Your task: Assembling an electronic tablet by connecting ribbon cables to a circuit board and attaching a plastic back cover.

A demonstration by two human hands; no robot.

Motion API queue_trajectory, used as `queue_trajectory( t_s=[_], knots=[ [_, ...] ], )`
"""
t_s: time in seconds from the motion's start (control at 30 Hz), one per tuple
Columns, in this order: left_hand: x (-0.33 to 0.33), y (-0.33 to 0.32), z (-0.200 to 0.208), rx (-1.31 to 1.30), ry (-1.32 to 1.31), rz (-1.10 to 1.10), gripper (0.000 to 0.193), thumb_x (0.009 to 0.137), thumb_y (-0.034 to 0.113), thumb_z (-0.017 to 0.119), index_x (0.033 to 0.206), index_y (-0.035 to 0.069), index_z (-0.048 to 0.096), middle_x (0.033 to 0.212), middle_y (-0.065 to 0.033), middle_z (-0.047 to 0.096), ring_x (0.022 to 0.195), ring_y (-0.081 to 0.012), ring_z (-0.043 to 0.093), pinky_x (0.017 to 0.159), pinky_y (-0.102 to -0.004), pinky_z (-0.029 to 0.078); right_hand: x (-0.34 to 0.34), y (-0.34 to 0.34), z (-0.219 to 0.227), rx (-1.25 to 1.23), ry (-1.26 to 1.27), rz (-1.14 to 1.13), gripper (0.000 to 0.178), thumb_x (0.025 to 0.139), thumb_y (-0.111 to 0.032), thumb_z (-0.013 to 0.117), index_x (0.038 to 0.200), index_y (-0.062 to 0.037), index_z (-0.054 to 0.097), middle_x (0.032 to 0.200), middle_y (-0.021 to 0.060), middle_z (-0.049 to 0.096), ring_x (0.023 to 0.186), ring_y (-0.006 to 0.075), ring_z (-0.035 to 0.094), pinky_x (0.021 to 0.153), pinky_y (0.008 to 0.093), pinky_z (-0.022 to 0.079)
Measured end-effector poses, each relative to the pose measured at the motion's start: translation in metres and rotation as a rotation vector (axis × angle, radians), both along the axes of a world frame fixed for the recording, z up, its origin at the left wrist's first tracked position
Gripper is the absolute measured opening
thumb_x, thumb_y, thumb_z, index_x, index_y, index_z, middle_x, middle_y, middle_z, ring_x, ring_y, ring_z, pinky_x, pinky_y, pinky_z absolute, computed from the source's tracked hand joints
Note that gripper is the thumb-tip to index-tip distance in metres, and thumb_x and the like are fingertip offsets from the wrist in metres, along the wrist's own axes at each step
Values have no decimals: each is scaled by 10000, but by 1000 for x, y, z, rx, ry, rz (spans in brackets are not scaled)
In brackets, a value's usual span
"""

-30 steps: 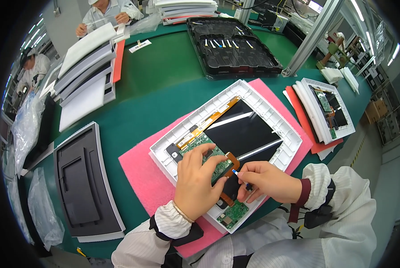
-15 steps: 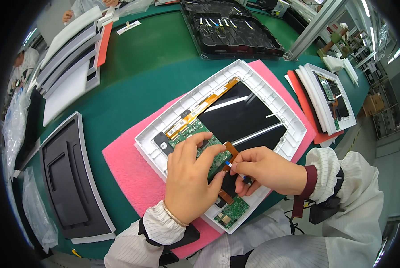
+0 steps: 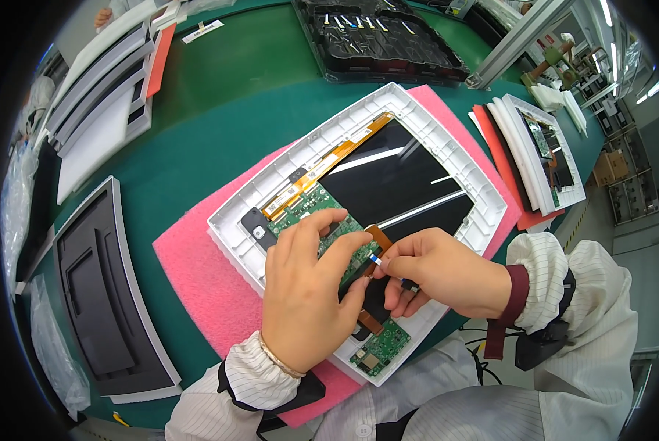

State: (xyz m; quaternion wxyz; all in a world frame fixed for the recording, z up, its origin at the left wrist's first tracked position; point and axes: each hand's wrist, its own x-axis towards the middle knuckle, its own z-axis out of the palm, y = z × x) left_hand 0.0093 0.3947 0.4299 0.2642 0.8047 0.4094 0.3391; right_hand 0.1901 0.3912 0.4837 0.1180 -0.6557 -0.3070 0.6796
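A white plastic frame (image 3: 485, 213) lies face down on a pink foam pad (image 3: 190, 275), with a black glossy panel (image 3: 366, 176) inside. My left hand (image 3: 307, 283) curves over the green circuit board (image 3: 303, 206), fingers spread, fingertips on or just above it. Beside it, my right hand (image 3: 439, 268) pinches a thin flat ribbon cable (image 3: 375, 259) with a blue and white end, at the board's edge. A small black part shows under the right fingers. Near both hands are an orange flex strip (image 3: 378, 237) and a smaller green board (image 3: 382, 345). My fingers hide the exact contact point.
A dark grey back cover (image 3: 109, 287) lies at the left beside clear plastic bags (image 3: 61, 349). Stacked panels (image 3: 101, 117) stand far left. A black tray (image 3: 381, 44) holding several small cables is at the back. Another opened unit (image 3: 553, 162) leans on foam at the right.
The view has shifted a little, so the frame and cover appear farther left. Both hands keep nearly the same hold, with the cable end still at the board's edge.
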Motion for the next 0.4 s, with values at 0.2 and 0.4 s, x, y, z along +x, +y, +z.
queue_trajectory(
  t_s=[0.2, 0.4],
  knots=[
    [0, 0, -1, -8, -16, 25, 454, 626, 22, 765, 1054, 110, 642, 1216, -98, 536, 1026, -289, 513, 899, -401, 418, -4, 1, 1, -10, -58, -17, 212, 949, -146, 527, 964, 48, 612, 701, 103, 652, 597, 164, 653, 583, 273, 562],
    [0, 0, -1, -10, -10, 18, 447, 633, 22, 761, 1054, 103, 637, 1217, -97, 536, 1021, -286, 515, 905, -401, 413, -3, 2, 2, -18, -43, 0, 224, 931, -157, 521, 990, 42, 607, 719, 86, 643, 597, 153, 647, 545, 249, 513]
  ],
)
